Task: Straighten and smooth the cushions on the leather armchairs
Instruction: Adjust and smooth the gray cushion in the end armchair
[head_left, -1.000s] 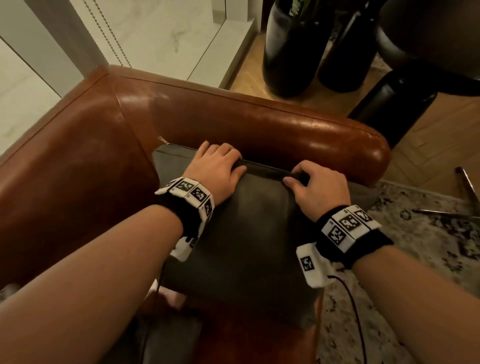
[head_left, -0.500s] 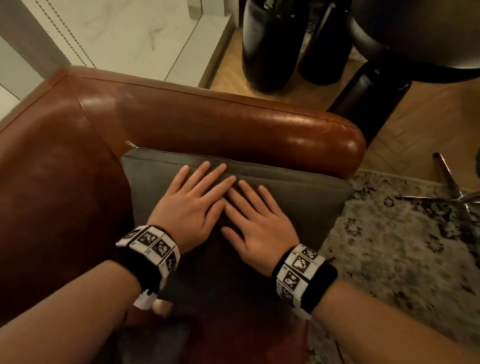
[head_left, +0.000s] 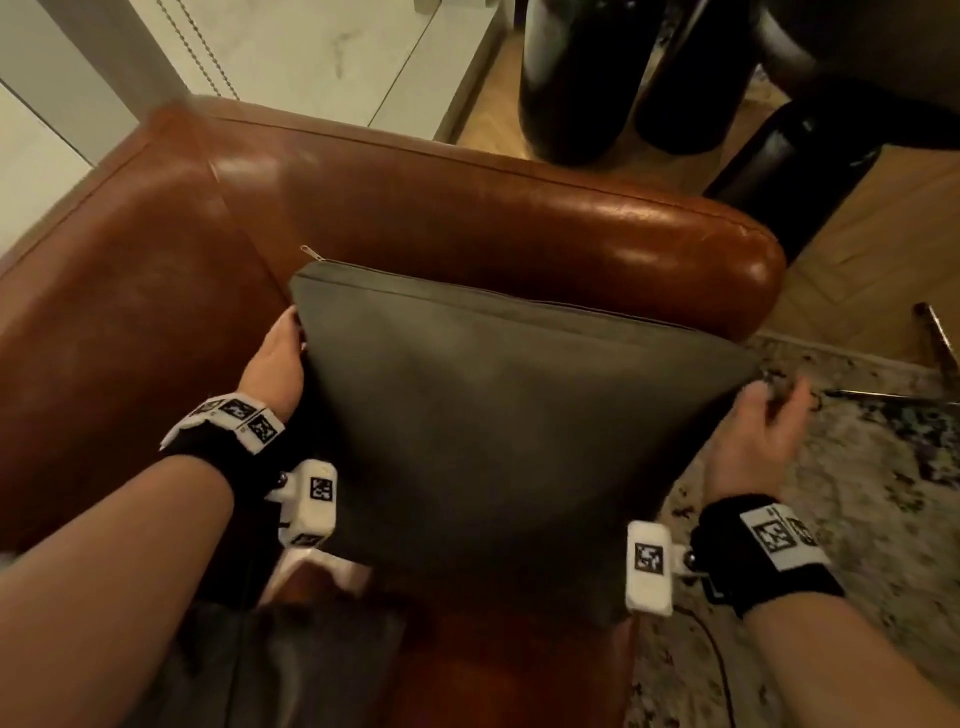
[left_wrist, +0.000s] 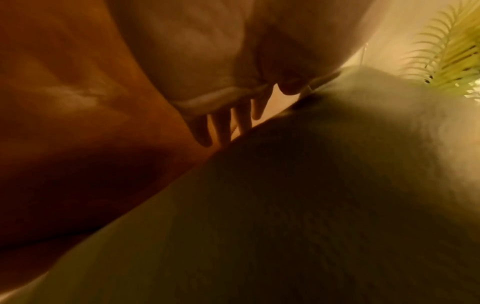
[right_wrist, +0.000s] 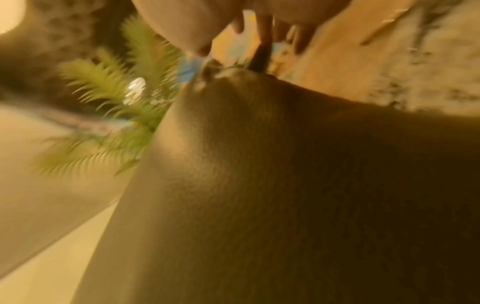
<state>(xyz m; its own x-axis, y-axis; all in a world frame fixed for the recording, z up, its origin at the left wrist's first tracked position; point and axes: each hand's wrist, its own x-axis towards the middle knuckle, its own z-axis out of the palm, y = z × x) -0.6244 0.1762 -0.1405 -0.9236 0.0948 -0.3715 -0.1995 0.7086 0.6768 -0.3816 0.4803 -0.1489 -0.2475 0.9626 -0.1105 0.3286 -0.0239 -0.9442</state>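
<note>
A dark grey-green cushion (head_left: 493, 415) stands in the seat of a brown leather armchair (head_left: 467, 218), leaning toward the backrest, with its zipper pull at the top left corner. My left hand (head_left: 275, 353) lies along the cushion's left edge, between it and the chair's arm. In the left wrist view its fingers (left_wrist: 223, 125) point straight along the gap beside the cushion (left_wrist: 311, 205). My right hand (head_left: 763, 421) is at the cushion's right corner, fingers spread and blurred. The right wrist view shows those fingers (right_wrist: 265, 26) loose above the cushion's corner (right_wrist: 213, 70), gripping nothing.
Tall black vases (head_left: 582, 78) and a dark table base (head_left: 800, 171) stand on the wood floor behind the chair. A patterned rug (head_left: 857, 493) and metal chair legs (head_left: 935, 343) lie to the right. A green fern (right_wrist: 116, 92) appears in both wrist views. Grey fabric (head_left: 270, 670) lies bottom left.
Both hands have left the middle of the cushion's face, where they lay flat side by side, and slid apart: the left to its left edge, the right to its right corner.
</note>
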